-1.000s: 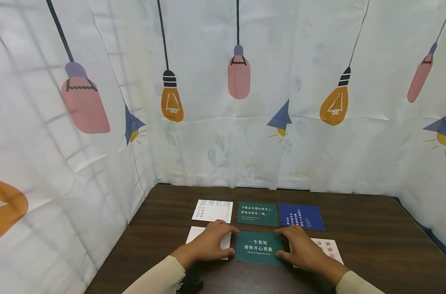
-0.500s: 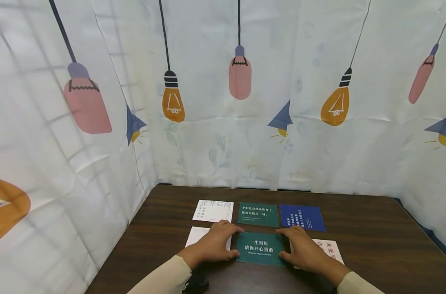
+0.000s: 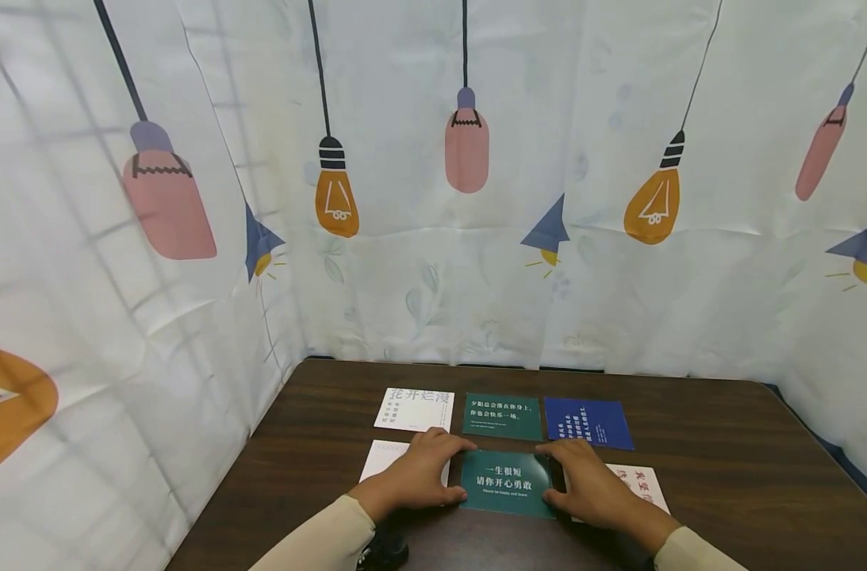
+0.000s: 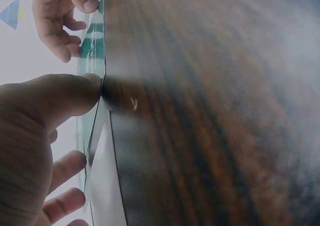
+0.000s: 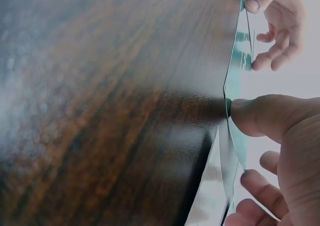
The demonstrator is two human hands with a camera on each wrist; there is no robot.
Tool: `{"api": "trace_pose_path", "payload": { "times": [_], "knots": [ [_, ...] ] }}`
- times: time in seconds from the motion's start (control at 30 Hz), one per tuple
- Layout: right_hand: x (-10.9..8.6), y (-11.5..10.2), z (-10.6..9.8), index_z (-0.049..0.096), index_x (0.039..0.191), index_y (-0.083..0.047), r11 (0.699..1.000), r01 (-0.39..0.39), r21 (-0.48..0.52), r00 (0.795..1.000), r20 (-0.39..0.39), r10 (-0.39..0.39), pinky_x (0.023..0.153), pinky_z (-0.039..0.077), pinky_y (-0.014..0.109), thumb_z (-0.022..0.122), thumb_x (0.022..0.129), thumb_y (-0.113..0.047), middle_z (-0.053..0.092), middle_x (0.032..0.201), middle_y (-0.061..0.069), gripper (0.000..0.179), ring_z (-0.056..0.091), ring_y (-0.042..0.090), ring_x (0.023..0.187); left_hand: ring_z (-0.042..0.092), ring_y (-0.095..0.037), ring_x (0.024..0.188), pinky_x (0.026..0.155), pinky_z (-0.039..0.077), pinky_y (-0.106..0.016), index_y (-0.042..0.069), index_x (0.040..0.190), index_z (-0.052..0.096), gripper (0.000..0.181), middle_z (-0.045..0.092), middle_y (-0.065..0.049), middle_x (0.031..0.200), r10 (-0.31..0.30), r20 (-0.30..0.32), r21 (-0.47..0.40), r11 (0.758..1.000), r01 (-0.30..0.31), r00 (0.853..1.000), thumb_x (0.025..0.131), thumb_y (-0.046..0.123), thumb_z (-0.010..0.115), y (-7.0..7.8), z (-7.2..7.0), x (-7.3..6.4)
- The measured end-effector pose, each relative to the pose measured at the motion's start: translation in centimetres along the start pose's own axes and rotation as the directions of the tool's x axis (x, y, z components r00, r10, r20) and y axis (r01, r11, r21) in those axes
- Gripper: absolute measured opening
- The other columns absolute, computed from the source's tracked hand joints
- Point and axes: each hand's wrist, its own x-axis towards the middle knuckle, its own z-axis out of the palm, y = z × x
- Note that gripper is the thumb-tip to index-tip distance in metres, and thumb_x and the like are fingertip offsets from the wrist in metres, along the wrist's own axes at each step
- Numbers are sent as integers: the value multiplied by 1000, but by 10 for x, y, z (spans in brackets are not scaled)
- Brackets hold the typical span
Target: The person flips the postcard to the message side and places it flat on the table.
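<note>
A dark green card (image 3: 506, 485) with white lettering lies flat on the table in the front row, between both hands. At its left edge, my left hand (image 3: 420, 473) has the thumb at the near corner and the index finger at the far corner. My right hand (image 3: 592, 481) spans the right edge in the same way. In the left wrist view the left thumb (image 4: 75, 94) meets the card's edge; in the right wrist view the right thumb (image 5: 255, 116) does likewise. The left hand partly covers a white card (image 3: 383, 455); the right hand overlaps a white card with red characters (image 3: 642, 484).
Behind lies a row of cards: a white one (image 3: 415, 409), another green one (image 3: 502, 417) and a blue one (image 3: 588, 423). The brown wood-grain table (image 3: 726, 444) backs onto a white curtain (image 3: 433, 317) printed with lamps. A dark object (image 3: 386, 549) shows under the left wrist.
My left hand has shifted slightly right, its thumb coming up to the green card's left edge. The right hand and the cards have barely moved.
</note>
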Motion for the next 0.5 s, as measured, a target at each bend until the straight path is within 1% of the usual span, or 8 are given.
{"api": "trace_pose_path", "payload": {
  "times": [0.13,0.23,0.33,0.5],
  "knots": [
    [0,0,0,62,135,-11,999,46,-3,998,-36,-46,103,42,57,89,79,-26,61,130,5,64,51,34,126,47,-16,126,106,35,-48,23,144,55,69,57,8,137,2,-9,18,1000,-1,1000,83,41,84,1,0,0],
    [-1,0,0,61,135,-11,998,57,-1,997,-50,-57,102,43,58,89,78,-25,60,129,3,65,51,34,126,46,-18,128,106,35,-50,19,146,53,74,57,4,139,-1,-12,26,1000,1,1000,83,41,84,1,0,1],
    [-2,-1,-1,60,136,-10,998,55,9,997,-54,-55,102,42,58,89,78,-24,59,130,4,67,50,35,126,47,-20,128,106,35,-51,15,148,52,79,58,2,139,-7,-16,27,1000,8,1000,81,41,85,2,-1,1],
    [-2,-3,-1,58,140,-9,999,31,29,998,-51,-29,102,42,59,90,77,-22,57,131,6,71,48,35,127,46,-22,128,105,35,-52,11,147,54,83,57,-1,138,-2,-35,44,999,4,999,78,41,88,4,-2,3]
  ]
}}
